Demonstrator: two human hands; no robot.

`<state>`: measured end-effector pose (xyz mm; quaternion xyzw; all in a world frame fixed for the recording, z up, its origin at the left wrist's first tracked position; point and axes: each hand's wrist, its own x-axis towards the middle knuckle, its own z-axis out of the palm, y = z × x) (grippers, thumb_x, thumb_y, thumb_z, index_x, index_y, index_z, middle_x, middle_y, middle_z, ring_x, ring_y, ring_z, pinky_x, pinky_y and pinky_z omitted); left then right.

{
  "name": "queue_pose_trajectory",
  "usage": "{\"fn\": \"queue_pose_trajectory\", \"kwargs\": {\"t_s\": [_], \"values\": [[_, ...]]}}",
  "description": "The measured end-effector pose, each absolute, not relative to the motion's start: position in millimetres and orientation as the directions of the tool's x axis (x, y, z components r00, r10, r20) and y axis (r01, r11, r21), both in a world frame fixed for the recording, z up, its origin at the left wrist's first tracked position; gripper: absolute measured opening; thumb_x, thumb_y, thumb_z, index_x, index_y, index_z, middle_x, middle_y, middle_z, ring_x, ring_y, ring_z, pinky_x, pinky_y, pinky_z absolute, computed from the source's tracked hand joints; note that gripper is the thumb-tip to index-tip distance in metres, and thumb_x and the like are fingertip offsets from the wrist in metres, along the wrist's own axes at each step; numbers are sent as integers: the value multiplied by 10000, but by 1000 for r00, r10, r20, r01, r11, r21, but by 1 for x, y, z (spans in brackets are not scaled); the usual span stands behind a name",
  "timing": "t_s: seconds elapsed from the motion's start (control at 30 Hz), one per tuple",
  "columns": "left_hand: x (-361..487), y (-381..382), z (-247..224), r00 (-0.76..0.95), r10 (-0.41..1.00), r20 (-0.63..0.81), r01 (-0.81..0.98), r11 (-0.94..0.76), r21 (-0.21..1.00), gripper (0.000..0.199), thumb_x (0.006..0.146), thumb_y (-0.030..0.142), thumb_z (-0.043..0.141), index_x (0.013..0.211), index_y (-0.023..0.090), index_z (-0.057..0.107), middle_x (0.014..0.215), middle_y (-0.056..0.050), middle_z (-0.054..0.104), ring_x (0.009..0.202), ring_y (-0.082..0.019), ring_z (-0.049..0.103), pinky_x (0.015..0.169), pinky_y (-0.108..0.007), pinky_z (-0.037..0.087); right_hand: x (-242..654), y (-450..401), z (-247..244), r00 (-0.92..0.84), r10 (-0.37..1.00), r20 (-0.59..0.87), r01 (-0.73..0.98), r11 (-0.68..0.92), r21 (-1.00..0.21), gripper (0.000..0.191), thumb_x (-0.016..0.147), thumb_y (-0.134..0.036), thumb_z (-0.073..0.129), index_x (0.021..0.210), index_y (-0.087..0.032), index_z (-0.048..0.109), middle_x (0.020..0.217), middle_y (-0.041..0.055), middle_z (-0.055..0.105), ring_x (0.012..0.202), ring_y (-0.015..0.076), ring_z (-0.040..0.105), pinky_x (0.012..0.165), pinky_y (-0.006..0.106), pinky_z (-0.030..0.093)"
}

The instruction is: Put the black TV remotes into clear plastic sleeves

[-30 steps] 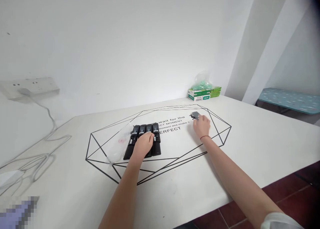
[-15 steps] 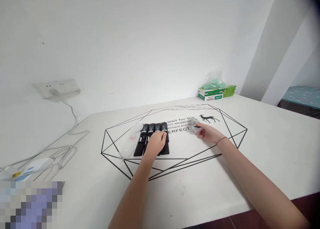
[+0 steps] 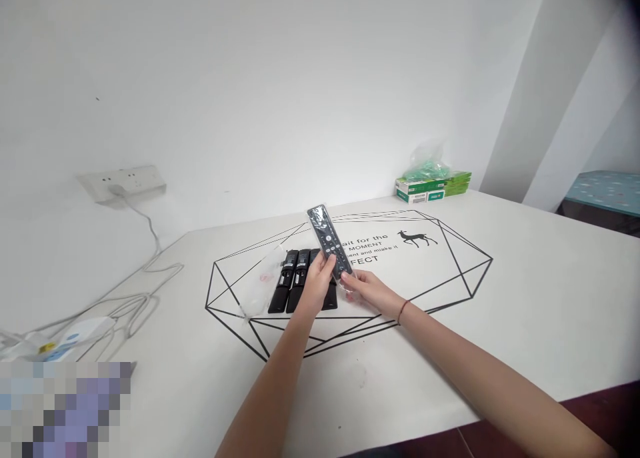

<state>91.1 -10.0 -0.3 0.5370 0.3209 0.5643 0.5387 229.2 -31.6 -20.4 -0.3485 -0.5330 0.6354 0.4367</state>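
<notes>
A black remote control (image 3: 324, 231) in a clear plastic sleeve is held up at a tilt, its button face toward me. My left hand (image 3: 315, 283) pinches its lower left side, thumb on the front. At its lower end, my right hand (image 3: 371, 291) grips the remote and the loose sleeve, thumb also on the front. Beneath my left hand several black remotes (image 3: 284, 285) lie side by side, back up, with battery compartments showing; my hand and the held remote hide part of the row. A crumpled clear plastic bag (image 3: 261, 285) lies left of the row.
The white table (image 3: 425, 351) bears a printed line pattern and a deer. Green and white boxes (image 3: 420, 190) with a plastic bag (image 3: 427, 161) on top stand at the back right. Cables (image 3: 135, 305) run down from a wall socket (image 3: 125, 181) at left, and a pixelated patch covers the lower left corner.
My right hand has moved left from the printed text, bringing the sleeved remote above the row. My left hand has lifted slightly from the row and now holds that remote too.
</notes>
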Motion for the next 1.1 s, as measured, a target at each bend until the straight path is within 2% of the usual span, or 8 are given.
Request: {"fn": "queue_pose_trajectory", "kwargs": {"t_s": [0.17,0.3,0.53,0.7,0.83,0.97,1.03,1.1], "values": [[89,-14,11,140,963,232,-397,-160,904,371,836,390,512,1139,178,516,1222,-102,559,1037,-208,580,846,-333,473,227,-37,-19,-525,846,-90,-296,-281,-913,381,717,-440,695,949,-181,540,1001,66,598,774,169,660,651,303,553],[88,-17,17,113,967,228,-435,-158,886,366,855,387,481,1169,200,497,1256,-101,539,1059,-216,574,828,-336,488,227,-42,-17,-586,804,-102,-305,-335,-891,382,743,-397,683,1018,-183,527,1058,88,605,810,167,665,723,305,552],[87,-24,27,86,953,290,-481,-216,850,440,851,414,503,1265,281,436,1268,-67,541,1068,-205,577,867,-354,478,222,-47,-21,-695,714,-78,-220,-315,-923,375,681,-345,743,936,-163,536,751,12,597,611,114,585,607,275,502],[92,-24,18,157,963,217,-363,-148,920,412,815,432,564,1159,211,512,1213,-100,573,1016,-226,599,811,-345,506,219,-44,-23,-571,821,20,-227,-134,-965,359,707,-444,693,852,-172,509,605,-36,526,495,89,482,493,237,401],[79,-14,23,-54,954,295,-418,-290,861,457,856,406,513,1268,239,403,1240,-95,550,1012,-216,604,814,-354,513,221,-43,-23,-565,824,31,-93,-27,-995,358,694,-429,703,859,-166,524,504,-69,466,412,68,391,424,214,282],[22,-4,43,-326,884,336,-336,-440,833,409,889,357,467,1284,319,370,1290,-50,506,1053,-174,581,832,-313,512,223,-45,-20,-610,792,-28,-25,-55,-998,327,686,-402,704,845,-164,546,535,-65,471,400,55,367,409,214,248],[-15,-3,47,-447,865,228,-256,-368,894,416,857,305,521,1259,319,413,1185,-42,554,947,-137,616,801,-278,516,224,-45,-20,-592,805,-37,-39,-74,-996,309,692,-401,692,823,-165,542,540,-61,481,396,52,359,402,216,242],[-49,-6,45,-433,895,106,-121,-174,977,467,801,272,585,1248,268,451,1030,-48,586,817,-119,632,778,-283,516,224,-43,-21,-571,820,-38,-67,-93,-993,286,706,-401,674,770,-168,521,536,-58,484,389,48,355,394,216,230]]}}
